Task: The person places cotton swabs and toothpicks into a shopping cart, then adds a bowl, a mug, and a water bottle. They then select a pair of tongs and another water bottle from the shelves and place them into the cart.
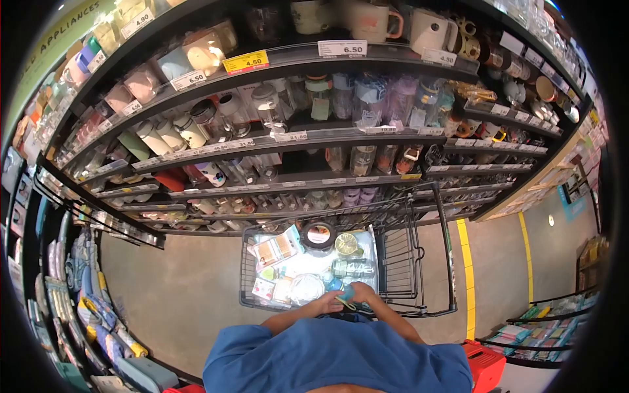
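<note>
Close to my body, at the near side of the shopping cart [244, 275], both of my hands are closed around a small blue bottle [336, 285] with a yellow-green strap. My left hand [325, 303] grips it from the left, and my right hand [361, 293] from the right; the fingers are partly hidden. In the cart beyond my hands lie a round container with a black lid [319, 236], a green-topped round container [348, 243], a flat brown-and-white pack [275, 249] and a clear-wrapped white item [306, 287].
Ahead, shelves [301, 136] carry mugs, tumblers and bottles above price tags. Folded textiles [82, 268] hang at the left, and a rack of flat packs [537, 331] stands at the lower right. A red basket [483, 367] is by my right side. Yellow lines [466, 275] cross the floor.
</note>
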Motion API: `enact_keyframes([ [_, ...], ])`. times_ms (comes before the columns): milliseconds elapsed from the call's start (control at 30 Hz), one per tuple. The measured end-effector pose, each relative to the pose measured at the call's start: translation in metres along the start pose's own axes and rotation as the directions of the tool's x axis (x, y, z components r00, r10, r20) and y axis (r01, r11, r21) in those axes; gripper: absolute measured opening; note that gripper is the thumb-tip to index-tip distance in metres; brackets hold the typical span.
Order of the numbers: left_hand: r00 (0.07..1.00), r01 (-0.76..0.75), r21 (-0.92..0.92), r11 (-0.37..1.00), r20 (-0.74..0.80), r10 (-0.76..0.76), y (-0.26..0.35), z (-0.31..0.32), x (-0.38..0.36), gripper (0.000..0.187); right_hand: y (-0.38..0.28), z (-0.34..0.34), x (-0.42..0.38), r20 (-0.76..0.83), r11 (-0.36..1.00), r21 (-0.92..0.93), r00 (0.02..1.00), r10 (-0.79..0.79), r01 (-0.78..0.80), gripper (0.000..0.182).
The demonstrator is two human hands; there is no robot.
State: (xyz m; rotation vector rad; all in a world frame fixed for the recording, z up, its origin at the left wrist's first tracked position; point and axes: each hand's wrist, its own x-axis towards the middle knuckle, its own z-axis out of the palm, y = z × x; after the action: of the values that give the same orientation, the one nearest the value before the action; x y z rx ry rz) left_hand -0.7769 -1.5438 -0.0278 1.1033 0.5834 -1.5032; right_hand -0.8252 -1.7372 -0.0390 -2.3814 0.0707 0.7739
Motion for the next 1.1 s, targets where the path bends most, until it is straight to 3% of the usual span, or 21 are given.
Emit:
enact_keyframes([
  [100,0.999,0.022,-0.003,1.0,0.047,-0.022,0.003,0.008,-0.007,0.058,-0.011,-0.022,-0.018,0.025,0.997,-0.066,0.998,0.052,-0.051,0.071],
  [200,0.978,0.046,-0.003,0.999,0.203,-0.044,0.006,0.012,-0.016,0.058,-0.021,-0.048,-0.039,-0.032,0.998,-0.049,0.998,0.048,-0.05,0.075],
  [300,0.965,-0.06,0.056,0.997,0.26,0.043,0.02,0.03,-0.048,0.059,-0.029,-0.076,-0.06,-0.104,0.999,0.047,0.994,-0.012,0.017,0.076],
  [367,0.897,-0.439,0.372,0.818,0.229,0.377,0.051,0.057,-0.103,0.061,-0.049,-0.104,-0.065,-0.106,0.996,0.079,0.994,-0.029,0.037,0.076],
  [400,0.875,-0.48,0.42,0.77,0.167,0.454,0.059,0.06,-0.104,0.067,-0.061,-0.119,-0.062,-0.11,0.991,0.12,0.993,-0.048,0.061,0.075],
  [467,0.73,-0.679,0.336,0.653,0.213,0.65,0.088,0.059,-0.098,0.073,-0.082,-0.152,-0.041,-0.192,0.99,0.064,0.975,-0.115,0.129,0.071],
  [500,0.579,-0.793,0.373,0.481,0.219,0.785,0.1,0.041,-0.056,0.075,-0.091,-0.17,-0.027,-0.283,0.983,0.033,0.944,-0.167,0.183,0.07],
  [533,0.516,-0.812,0.402,0.424,0.154,0.843,0.129,0.052,-0.089,0.072,-0.103,-0.188,-0.012,-0.372,0.972,0.0,0.902,-0.218,0.235,0.069],
  [567,0.355,-0.877,0.403,0.263,0.173,0.919,0.153,0.046,-0.086,0.072,-0.129,-0.215,-0.005,-0.456,0.951,-0.043,0.841,-0.292,0.306,0.066],
  [600,0.283,-0.804,0.563,0.19,0.081,0.956,0.181,0.055,-0.12,0.073,-0.146,-0.235,0.006,-0.546,0.914,-0.122,0.743,-0.387,0.386,0.067],
  [633,0.115,-0.819,0.569,0.074,0.036,0.993,0.205,0.053,-0.122,0.073,-0.161,-0.251,0.022,-0.646,0.85,-0.222,0.58,-0.496,0.478,0.067],
  [667,0.119,-0.824,0.562,0.079,0.036,0.992,0.229,0.056,-0.148,0.072,-0.184,-0.27,0.031,-0.672,0.87,-0.261,0.567,-0.475,0.419,0.068],
  [700,-0.004,-0.794,0.608,-0.024,0.034,0.999,0.251,0.054,-0.153,0.071,-0.201,-0.285,0.039,-0.694,0.887,-0.244,0.568,-0.442,0.392,0.07],
  [767,-0.144,-0.743,0.651,-0.155,0.071,0.987,0.291,0.05,-0.167,0.069,-0.22,-0.304,0.067,-0.76,0.87,-0.27,0.464,-0.455,0.412,0.069],
  [900,-0.145,-0.685,0.7,-0.202,0.14,0.979,0.349,0.022,-0.155,0.068,-0.22,-0.311,0.135,-0.82,0.869,-0.172,0.421,-0.387,0.463,0.066],
  [967,-0.146,-0.612,0.745,-0.266,0.225,0.963,0.366,0.012,-0.145,0.067,-0.218,-0.307,0.155,-0.835,0.902,-0.021,0.489,-0.253,0.432,0.064],
  [1033,-0.173,-0.589,0.745,-0.313,0.262,0.95,0.382,0.005,-0.137,0.067,-0.216,-0.307,0.172,-0.85,0.912,0.003,0.481,-0.214,0.411,0.059],
  [1100,0.05,-0.569,0.805,-0.166,0.235,0.971,0.395,0.0,-0.128,0.069,-0.21,-0.308,0.187,-0.839,0.949,0.077,0.534,-0.104,0.307,0.052],
])
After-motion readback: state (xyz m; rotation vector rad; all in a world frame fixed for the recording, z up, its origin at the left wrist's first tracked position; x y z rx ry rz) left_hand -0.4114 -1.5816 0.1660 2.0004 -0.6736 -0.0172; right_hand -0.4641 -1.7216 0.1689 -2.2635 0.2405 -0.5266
